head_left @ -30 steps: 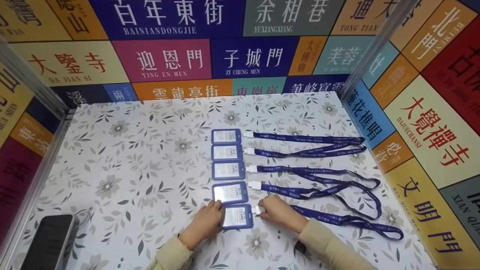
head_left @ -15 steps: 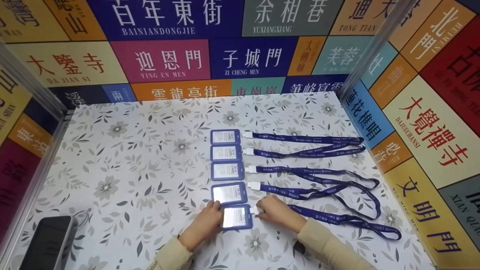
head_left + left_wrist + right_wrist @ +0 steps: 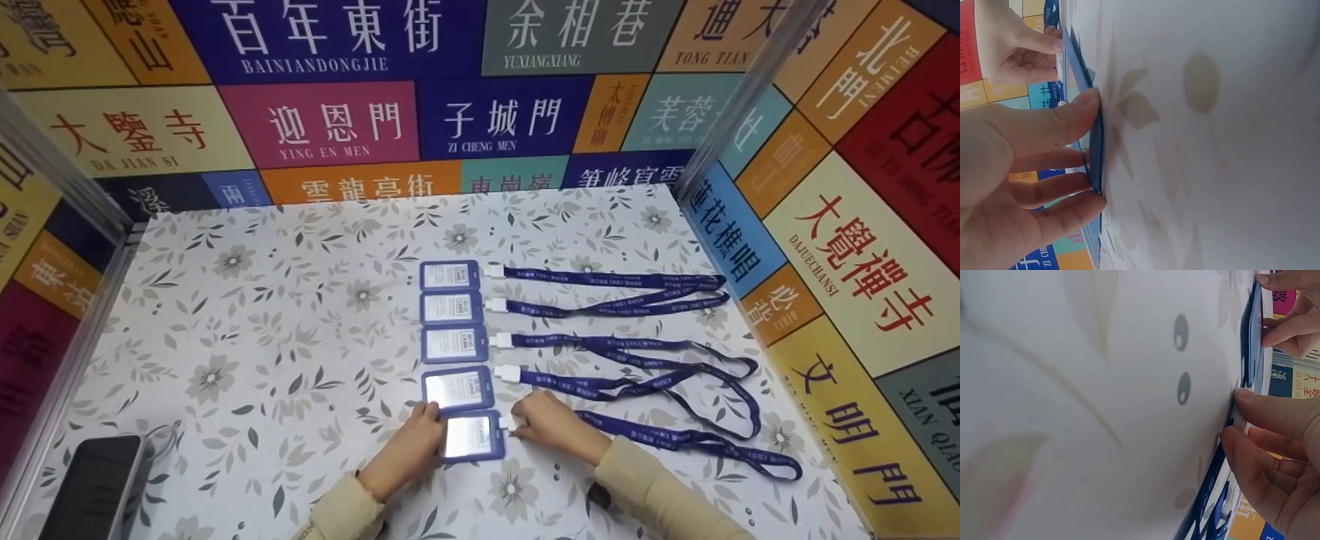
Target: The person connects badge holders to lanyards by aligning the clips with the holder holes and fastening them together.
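Note:
Several blue-framed badge holders (image 3: 454, 343) lie in a column on the table in the head view, each with a navy lanyard (image 3: 637, 343) stretching right. My left hand (image 3: 409, 448) pinches the left edge of the nearest badge holder (image 3: 471, 436). In the left wrist view its thumb and fingers (image 3: 1067, 216) meet that holder's blue rim (image 3: 1096, 152). Just right of this holder, my right hand (image 3: 559, 427) pinches the white clip (image 3: 1239, 417) of the nearest lanyard (image 3: 690, 437) between thumb and forefinger. The hand covers most of the clip in the head view.
A dark-screened device (image 3: 94, 484) with a cable stands at the table's front left. Panels with coloured signs (image 3: 345, 124) close off the back and both sides. The floral tabletop (image 3: 285, 300) extends left of the holders.
My right hand, the white clip and its lanyard have shifted very slightly left, toward the nearest badge holder. My left hand keeps its hold on that holder. The other badges look unmoved.

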### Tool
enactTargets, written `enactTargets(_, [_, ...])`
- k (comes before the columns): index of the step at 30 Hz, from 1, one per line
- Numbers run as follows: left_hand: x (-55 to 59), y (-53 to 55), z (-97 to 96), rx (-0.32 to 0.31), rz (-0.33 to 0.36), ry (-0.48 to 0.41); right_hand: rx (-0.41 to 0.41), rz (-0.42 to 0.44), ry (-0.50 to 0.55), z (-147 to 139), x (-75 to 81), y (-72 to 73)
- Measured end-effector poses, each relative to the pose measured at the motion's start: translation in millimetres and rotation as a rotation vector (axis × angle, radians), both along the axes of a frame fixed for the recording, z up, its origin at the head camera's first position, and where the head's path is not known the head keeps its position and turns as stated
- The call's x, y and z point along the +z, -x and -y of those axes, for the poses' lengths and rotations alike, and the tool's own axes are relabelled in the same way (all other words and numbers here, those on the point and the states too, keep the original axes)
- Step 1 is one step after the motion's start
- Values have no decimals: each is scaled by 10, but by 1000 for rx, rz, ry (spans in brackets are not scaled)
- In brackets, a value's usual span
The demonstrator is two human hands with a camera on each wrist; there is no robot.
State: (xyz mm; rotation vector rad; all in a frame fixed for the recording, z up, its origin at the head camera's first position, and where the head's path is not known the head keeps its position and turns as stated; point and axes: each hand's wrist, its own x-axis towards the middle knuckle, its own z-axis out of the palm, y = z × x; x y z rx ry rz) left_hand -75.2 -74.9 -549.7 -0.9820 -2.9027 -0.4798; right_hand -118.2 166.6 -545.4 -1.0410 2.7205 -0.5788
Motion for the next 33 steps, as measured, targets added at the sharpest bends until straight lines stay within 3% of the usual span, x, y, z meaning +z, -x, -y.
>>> enactTargets(4, [-3,14,5,-12,-7,5,12,6,1,-1,4,7])
enactTargets(11, [47,14,-14,-7,86,46,33,8,-7,-16,35,9])
enactTargets(16, [52,9,-13,-2,110,52,24,50,-5,-5,26,14])
enactTargets(23, [36,12,-10,-9,71,24,27,45,-19,7,24,16])
enactTargets(33, [28,21,-3,-12,106,7,22,55,-12,13,12,6])
